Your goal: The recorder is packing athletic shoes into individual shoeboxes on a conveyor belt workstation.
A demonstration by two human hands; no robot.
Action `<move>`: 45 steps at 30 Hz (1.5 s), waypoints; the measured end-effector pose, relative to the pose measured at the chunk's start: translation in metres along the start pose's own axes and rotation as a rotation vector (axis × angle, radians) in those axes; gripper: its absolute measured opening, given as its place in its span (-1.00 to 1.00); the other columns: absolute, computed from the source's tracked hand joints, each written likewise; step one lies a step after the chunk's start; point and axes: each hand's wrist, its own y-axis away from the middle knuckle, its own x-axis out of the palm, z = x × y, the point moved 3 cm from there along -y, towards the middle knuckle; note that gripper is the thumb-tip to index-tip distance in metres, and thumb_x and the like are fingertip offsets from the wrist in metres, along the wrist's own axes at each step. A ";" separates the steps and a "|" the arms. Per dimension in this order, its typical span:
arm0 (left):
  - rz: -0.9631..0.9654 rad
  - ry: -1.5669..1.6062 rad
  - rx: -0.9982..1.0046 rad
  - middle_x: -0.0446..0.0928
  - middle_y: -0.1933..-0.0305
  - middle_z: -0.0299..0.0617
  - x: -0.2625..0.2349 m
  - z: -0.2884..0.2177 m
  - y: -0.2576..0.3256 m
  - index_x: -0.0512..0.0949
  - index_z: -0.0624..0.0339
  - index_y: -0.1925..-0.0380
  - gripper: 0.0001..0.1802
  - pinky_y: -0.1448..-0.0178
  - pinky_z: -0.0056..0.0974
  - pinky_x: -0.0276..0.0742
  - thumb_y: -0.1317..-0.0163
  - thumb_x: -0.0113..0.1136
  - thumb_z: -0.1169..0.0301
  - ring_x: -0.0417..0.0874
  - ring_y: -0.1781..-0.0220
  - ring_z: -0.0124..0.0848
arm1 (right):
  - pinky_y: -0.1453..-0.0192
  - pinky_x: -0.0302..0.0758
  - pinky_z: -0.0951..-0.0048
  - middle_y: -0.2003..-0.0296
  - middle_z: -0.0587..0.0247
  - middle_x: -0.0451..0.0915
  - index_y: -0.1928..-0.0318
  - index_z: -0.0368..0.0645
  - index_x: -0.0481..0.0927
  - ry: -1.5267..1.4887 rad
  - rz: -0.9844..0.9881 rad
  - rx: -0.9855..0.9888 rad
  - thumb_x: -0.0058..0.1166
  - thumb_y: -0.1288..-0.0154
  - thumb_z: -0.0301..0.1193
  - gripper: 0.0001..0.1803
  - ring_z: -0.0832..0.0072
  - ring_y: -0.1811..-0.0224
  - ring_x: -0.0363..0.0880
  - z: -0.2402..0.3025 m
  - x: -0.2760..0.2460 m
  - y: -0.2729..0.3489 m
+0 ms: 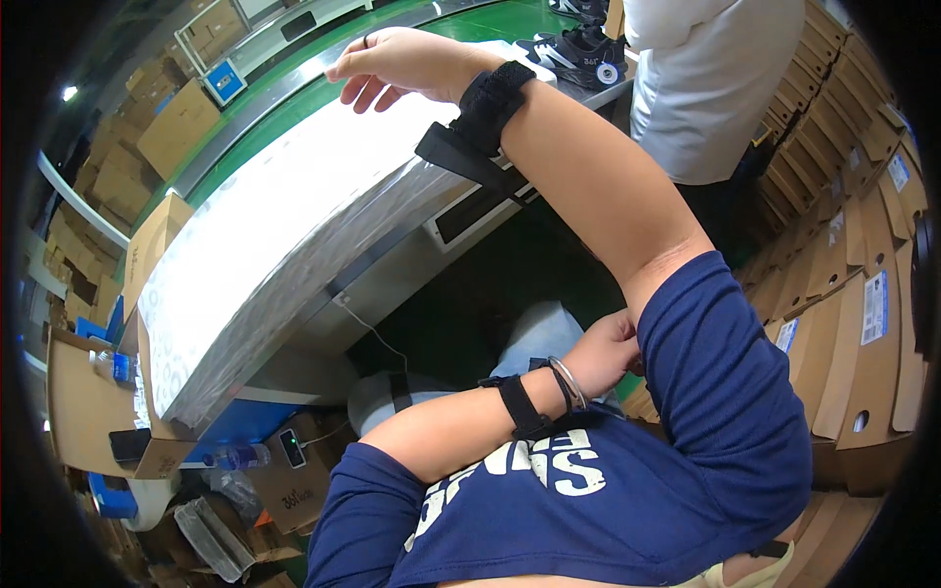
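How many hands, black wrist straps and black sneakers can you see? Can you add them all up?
Hands: 2, the right hand over the stack of white paper sheets and the left hand by the right elbow.
Black wrist straps: 2, one on the right wrist and one on the left wrist.
Black sneakers: 2 in clear view.
Total: 6

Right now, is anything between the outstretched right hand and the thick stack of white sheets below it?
Nothing visible. The right hand hangs open just above the far end of the stack of white sheets, with no object between them. The pair of black sneakers sits off to the side on the green conveyor.
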 end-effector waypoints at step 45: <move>-1.146 -0.710 0.075 0.44 0.61 -0.26 -0.239 -0.161 0.165 0.47 0.19 0.49 -0.87 0.63 -0.49 0.27 -0.12 -0.02 0.39 0.37 0.68 -0.55 | 0.35 0.41 0.44 0.53 0.10 0.52 0.35 -0.26 0.55 0.304 0.308 -0.148 0.02 -0.04 -0.31 -0.74 0.40 0.49 0.51 -0.015 0.117 0.052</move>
